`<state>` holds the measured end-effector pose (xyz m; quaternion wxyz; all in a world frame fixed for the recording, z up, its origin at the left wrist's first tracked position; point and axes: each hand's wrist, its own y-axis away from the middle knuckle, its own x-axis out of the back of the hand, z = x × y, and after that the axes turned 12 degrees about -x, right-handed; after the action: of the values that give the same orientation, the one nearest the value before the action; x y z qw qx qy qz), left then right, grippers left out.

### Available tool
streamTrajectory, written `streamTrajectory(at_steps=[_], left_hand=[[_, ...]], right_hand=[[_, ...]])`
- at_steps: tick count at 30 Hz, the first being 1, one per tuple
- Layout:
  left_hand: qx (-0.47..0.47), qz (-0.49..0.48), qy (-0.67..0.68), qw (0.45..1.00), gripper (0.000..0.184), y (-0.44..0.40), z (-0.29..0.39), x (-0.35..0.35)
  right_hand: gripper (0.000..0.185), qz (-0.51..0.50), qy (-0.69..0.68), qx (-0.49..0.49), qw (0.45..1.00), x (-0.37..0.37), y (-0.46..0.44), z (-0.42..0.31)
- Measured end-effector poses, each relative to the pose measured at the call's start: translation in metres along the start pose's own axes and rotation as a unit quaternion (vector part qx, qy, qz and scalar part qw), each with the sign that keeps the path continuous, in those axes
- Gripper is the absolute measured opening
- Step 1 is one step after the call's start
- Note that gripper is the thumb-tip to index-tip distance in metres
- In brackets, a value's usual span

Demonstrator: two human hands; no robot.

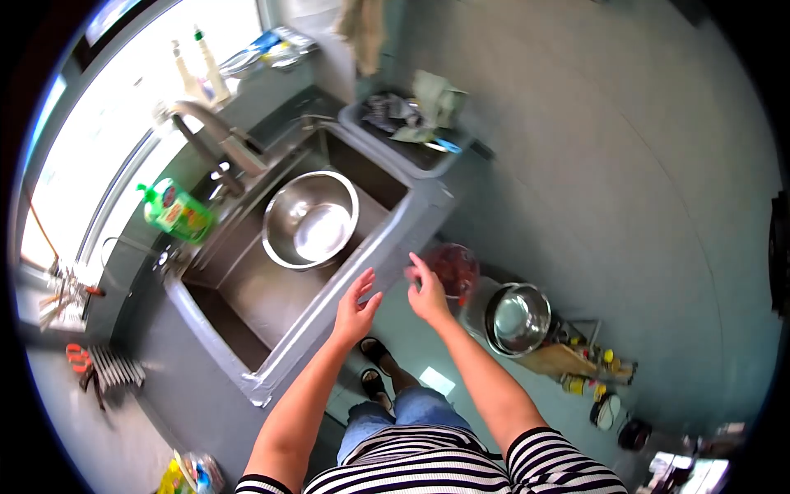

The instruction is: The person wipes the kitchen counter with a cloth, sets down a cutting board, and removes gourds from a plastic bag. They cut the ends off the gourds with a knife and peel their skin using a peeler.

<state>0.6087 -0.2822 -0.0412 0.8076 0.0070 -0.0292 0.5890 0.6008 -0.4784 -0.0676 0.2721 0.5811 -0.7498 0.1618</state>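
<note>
Within the sink [267,305] at left, a steel bowl [311,221] rests; rightward, the left hand [357,313] is held open near the front rim [313,323], thumb apart from fingers, and the right hand [428,291] is likewise open, near the reddish basin [457,270].

A bowl [309,235] sits in the sink [263,300] — tap [234,148] behind, bottle [177,212] left of the tap — with a tray [424,171] to the right.

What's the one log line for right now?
left hand: empty, open | right hand: empty, open | metal bowl: inside sink | green bottle: beside sink
</note>
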Motion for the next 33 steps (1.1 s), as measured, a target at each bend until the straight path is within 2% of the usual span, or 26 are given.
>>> streamTrajectory(at_steps=[1,2,4,7,10,11,14,15,16,18,20,24,25,28,32,33], left_hand=[[-0.002,-0.023,0.000,1.000,0.057,0.003,0.001,-0.012],[-0.002,-0.044,-0.004,0.999,0.056,0.003,0.002,-0.026],[0.008,-0.088,-0.014,0.996,0.054,0.011,0.002,-0.057],[0.025,-0.152,-0.016,0.988,0.050,0.022,0.011,-0.108],[0.028,-0.212,-0.019,0.977,0.048,0.031,0.016,-0.164],[0.026,-0.230,-0.020,0.973,0.047,0.032,0.018,-0.185],[0.016,-0.293,-0.040,0.955,0.045,0.040,0.025,-0.250],[0.010,-0.312,-0.039,0.949,0.044,0.044,0.024,-0.276],[0.005,-0.332,-0.039,0.942,0.043,0.048,0.021,-0.302],[0.002,-0.364,-0.055,0.930,0.042,0.059,0.019,-0.358],[0.006,-0.388,-0.086,0.918,0.040,0.071,0.016,-0.417],[0.012,-0.406,-0.081,0.910,0.040,0.100,-0.046,-0.533],[0.019,-0.408,-0.072,0.910,0.039,0.108,-0.060,-0.565],[0.033,-0.424,-0.083,0.901,0.038,0.125,-0.088,-0.644],[0.057,-0.420,-0.121,0.898,0.037,0.133,-0.112,-0.718],[0.069,-0.415,-0.131,0.898,0.038,0.136,-0.110,-0.728]], right_hand=[[0.083,-0.022,0.043,-0.030,0.998,0.010,0.013,0.011],[0.093,-0.012,0.028,-0.048,0.998,0.014,0.022,0.032],[0.088,0.044,0.045,-0.104,0.993,0.042,0.049,0.043],[0.079,0.132,-0.031,-0.135,0.982,0.086,0.081,0.084],[0.071,0.125,-0.066,-0.232,0.962,0.130,0.114,0.137],[0.067,0.168,-0.030,-0.204,0.964,0.142,0.125,0.157],[0.065,0.199,-0.042,-0.277,0.939,0.201,0.163,0.193],[0.063,0.222,-0.070,-0.290,0.928,0.214,0.175,0.227],[0.061,0.231,-0.100,-0.310,0.917,0.233,0.186,0.248],[0.059,0.240,-0.253,-0.413,0.841,0.278,0.211,0.290],[0.056,0.289,-0.347,-0.424,0.785,0.308,0.237,0.367],[0.051,0.258,-0.209,-0.521,0.786,0.376,0.287,0.498],[0.053,0.235,-0.168,-0.526,0.799,0.401,0.294,0.509],[0.054,0.263,-0.024,-0.461,0.847,0.424,0.306,0.596],[0.057,0.185,-0.050,-0.447,0.874,0.444,0.303,0.688],[0.057,0.184,-0.149,-0.479,0.845,0.440,0.302,0.724]])
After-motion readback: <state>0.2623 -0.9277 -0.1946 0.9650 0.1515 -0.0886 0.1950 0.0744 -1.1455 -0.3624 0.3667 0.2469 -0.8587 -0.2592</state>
